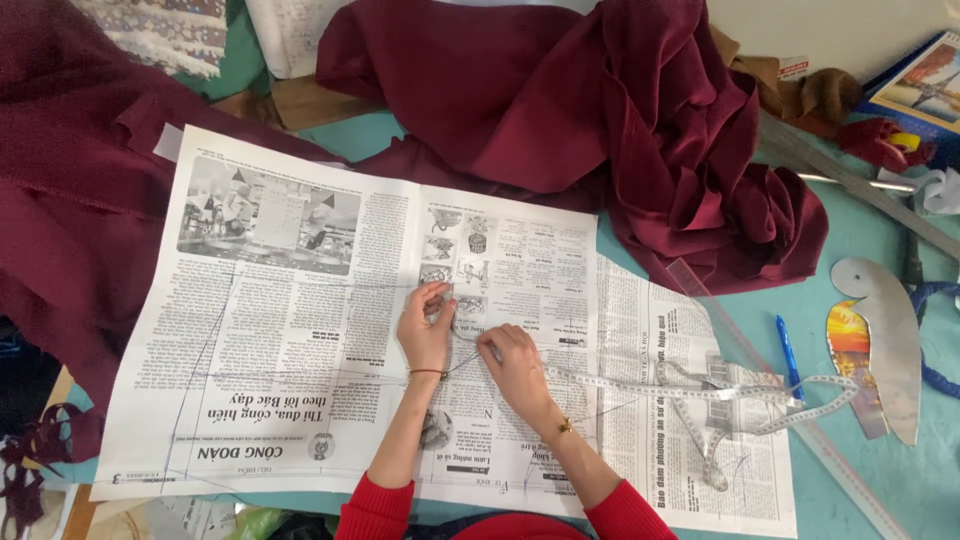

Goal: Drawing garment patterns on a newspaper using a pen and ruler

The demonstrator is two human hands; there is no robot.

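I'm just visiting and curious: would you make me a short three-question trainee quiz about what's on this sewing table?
1. True or false: both hands press a measuring tape onto the newspaper.
2. What lies right of the newspaper, beside the clear ruler? A) scissors B) a blue pen C) a thread spool
3. What colour is the fabric heaped above the newspaper?

Key:
1. True: the left hand and right hand hold the tape's end on the page.
2. B, the blue pen.
3. Dark red, maroon.
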